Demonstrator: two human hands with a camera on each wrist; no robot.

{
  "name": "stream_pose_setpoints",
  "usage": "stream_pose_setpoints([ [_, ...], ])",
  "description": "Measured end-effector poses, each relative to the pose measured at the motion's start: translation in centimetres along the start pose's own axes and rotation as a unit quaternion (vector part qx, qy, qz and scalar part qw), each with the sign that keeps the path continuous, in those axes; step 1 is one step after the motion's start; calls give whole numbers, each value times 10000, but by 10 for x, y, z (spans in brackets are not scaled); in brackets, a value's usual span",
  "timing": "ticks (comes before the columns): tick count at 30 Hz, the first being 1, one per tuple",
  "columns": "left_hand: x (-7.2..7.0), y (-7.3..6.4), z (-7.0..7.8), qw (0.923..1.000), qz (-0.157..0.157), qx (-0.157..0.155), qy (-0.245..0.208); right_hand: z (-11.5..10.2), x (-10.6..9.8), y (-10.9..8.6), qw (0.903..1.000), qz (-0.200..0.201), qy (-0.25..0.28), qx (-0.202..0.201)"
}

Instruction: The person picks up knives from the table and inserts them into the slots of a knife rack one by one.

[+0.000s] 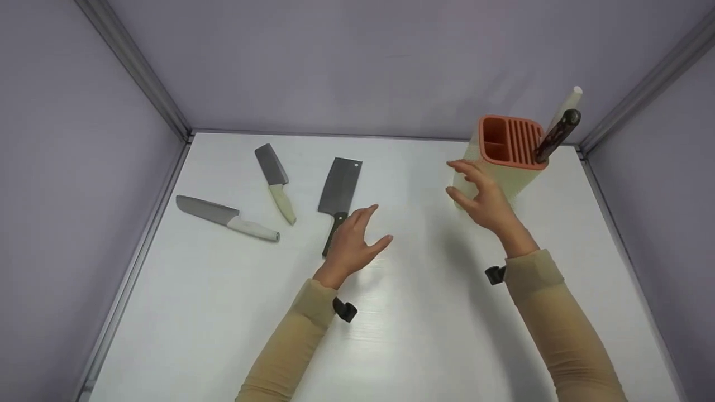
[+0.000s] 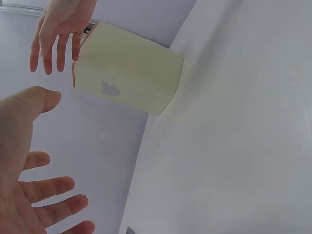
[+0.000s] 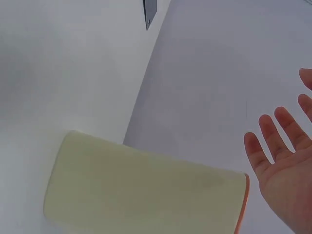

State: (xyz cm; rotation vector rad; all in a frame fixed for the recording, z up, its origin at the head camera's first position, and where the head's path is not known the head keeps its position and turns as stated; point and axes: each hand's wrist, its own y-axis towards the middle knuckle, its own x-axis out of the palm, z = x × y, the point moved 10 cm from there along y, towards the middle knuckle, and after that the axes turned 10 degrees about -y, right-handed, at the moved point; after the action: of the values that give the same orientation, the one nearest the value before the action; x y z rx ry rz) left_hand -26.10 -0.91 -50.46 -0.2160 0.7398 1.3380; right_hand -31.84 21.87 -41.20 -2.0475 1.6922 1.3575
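In the head view my left hand [image 1: 352, 240] hovers with spread fingers over the dark handle of a cleaver [image 1: 341, 187], partly hiding it. My right hand [image 1: 483, 195], its fingers relaxed and apart, hangs in front of a cream knife block [image 1: 516, 181] with an orange slotted top [image 1: 522, 133]. Two knives stand in the block's right side: one with a dark riveted handle [image 1: 558, 135], one with a white handle [image 1: 570, 105]. Neither hand holds anything. The right wrist view shows the right palm [image 3: 292, 180] beside the block's orange rim.
Left of the cleaver lie a small cleaver-shaped knife [image 1: 276, 181] with a cream handle and a wide-bladed knife [image 1: 226, 216] with a white handle. The white table [image 1: 223, 335] is bounded by pale walls [image 1: 357, 67] at the back and both sides.
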Motion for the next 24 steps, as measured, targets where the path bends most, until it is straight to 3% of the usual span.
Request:
stream_pose_setpoints([
  [10,-23,-14,-34,9972,470,-439,388,3,50,-13,9983,-539,194,-141],
  [14,-31,-19,-53,9938,628,-777,480,7,69,-18,9968,-762,245,-28],
  [24,-36,-30,-87,9882,731,-1218,580,10,107,-31,9917,-1236,211,294],
])
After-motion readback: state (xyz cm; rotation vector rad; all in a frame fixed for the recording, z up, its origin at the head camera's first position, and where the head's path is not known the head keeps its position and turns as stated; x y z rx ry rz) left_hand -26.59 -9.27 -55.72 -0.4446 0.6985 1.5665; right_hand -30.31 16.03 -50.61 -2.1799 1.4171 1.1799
